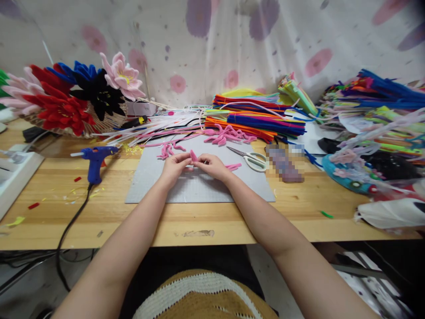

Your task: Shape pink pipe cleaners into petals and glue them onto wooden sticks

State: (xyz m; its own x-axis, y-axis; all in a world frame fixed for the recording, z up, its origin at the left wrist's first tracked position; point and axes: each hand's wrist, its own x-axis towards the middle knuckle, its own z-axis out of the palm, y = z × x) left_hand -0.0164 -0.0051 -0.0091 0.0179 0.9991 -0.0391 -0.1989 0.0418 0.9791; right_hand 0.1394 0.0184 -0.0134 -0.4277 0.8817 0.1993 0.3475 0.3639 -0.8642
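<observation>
Over the grey cutting mat [142, 186], a small pink pipe cleaner piece [193, 156] is pinched between my two hands. My left hand [175, 167] holds it from the left, fingertips closed. From the other side, my right hand [211, 165] grips its lower end. Cut pink pipe cleaner lengths [233, 167] lie just right of my right hand. Behind my hands rest bent pink pipe cleaner shapes [221, 134], and a smaller pink cluster [169, 149] sits at the mat's upper left. Scissors [254, 160] lie partly open on the mat's right side.
A blue glue gun [95, 161] stands on the left, its cord running off the table's front edge. Fuzzy flowers [66, 110] fill the back left. Bundles of coloured pipe cleaners [255, 124] are piled behind the mat. A white power strip [20, 177] is at far left.
</observation>
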